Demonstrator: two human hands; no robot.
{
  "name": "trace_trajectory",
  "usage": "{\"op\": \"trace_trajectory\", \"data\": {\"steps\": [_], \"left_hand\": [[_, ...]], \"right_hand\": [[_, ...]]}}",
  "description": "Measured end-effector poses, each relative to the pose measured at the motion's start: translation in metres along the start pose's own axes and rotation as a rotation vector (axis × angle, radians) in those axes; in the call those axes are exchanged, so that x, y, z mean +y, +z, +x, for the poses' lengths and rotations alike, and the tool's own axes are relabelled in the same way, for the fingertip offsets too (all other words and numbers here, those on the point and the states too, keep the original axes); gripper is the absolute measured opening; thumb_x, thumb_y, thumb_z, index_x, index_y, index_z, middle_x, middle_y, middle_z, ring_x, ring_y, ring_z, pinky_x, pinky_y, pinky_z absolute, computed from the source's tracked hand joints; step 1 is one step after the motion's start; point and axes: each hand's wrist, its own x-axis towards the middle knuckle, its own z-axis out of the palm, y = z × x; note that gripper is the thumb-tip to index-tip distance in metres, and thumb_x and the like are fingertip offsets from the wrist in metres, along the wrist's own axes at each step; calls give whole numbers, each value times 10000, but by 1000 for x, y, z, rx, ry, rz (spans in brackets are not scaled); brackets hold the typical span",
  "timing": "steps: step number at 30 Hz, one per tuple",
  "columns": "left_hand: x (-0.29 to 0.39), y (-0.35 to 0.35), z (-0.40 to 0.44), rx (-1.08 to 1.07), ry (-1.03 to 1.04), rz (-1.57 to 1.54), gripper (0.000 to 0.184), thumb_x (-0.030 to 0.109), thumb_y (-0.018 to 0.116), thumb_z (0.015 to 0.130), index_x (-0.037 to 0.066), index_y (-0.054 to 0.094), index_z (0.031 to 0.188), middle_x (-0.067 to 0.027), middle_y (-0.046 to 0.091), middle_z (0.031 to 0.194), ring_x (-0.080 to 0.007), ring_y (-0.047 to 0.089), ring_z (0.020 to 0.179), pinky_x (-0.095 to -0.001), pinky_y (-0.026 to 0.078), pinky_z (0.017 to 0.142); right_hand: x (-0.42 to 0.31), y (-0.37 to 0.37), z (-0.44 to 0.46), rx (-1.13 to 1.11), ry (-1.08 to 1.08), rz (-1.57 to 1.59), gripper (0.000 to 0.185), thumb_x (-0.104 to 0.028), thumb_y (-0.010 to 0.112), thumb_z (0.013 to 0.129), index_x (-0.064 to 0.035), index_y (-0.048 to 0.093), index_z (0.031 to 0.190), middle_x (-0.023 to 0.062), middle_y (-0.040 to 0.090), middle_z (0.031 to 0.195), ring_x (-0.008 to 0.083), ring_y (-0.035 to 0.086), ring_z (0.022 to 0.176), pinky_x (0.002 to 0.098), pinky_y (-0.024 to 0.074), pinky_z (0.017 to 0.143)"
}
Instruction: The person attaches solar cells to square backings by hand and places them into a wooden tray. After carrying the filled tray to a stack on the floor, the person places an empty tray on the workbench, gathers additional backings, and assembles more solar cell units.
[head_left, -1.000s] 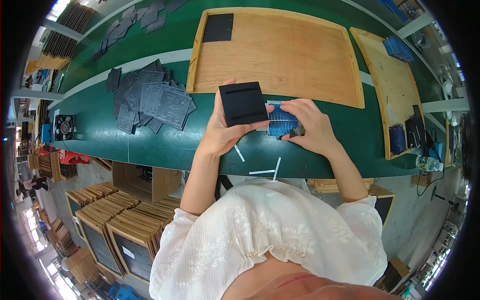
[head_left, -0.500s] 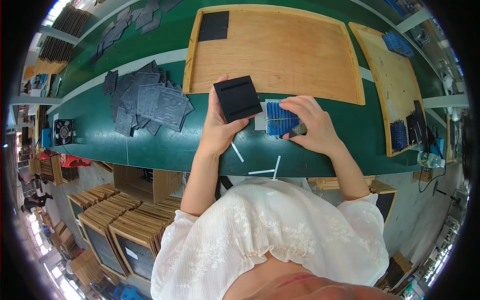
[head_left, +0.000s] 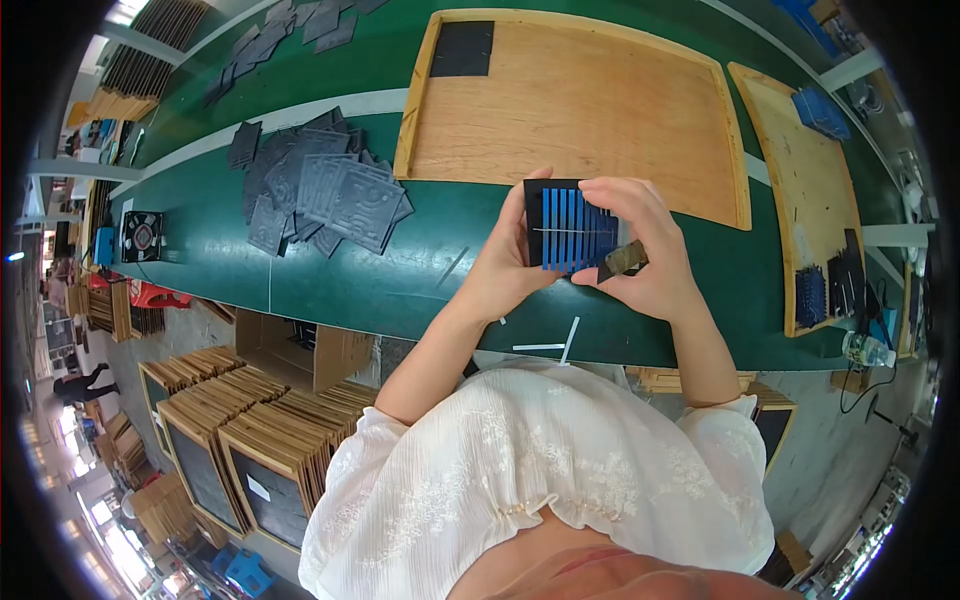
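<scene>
My left hand (head_left: 503, 258) is closed around the side of a flat black square panel (head_left: 536, 192), which is mostly covered. A set of parallel blue strips (head_left: 572, 225), crossed by a thin pale line, lies over the panel's face. Fingers and thumb of my right hand (head_left: 652, 245) grip these strips at their right side. By the right thumb is a small olive-brown piece (head_left: 628, 258) with a dark corner; what it is I cannot tell. White strips (head_left: 570, 340) lie on the green table (head_left: 380, 285) near its front edge.
A wood-framed board (head_left: 570, 110) with a dark square sheet (head_left: 462, 48) lies behind my hands. Dark moulded sheets (head_left: 325, 190) are heaped at left, with a small fan (head_left: 142, 237) beyond. A second framed board (head_left: 810, 200) and a plastic bottle (head_left: 868, 350) are at right.
The black panel has moved right and turned, meeting the blue strips. My right hand has brought the strips up against it. The whole view has shifted slightly.
</scene>
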Motion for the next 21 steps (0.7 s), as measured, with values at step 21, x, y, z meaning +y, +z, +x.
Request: {"op": "trace_trajectory", "data": {"steps": [21], "left_hand": [[-9, -3, 1, -3, -35, -103, 1015, -210, 638, 690, 95, 203, 1555, -78, 460, 1362, -187, 526, 1232, -316, 479, 997]], "right_hand": [[5, 6, 2, -22, -14, -59, 692, -89, 848, 580, -135, 595, 1223, 69, 617, 1235, 312, 581, 1127, 409, 522, 907]]}}
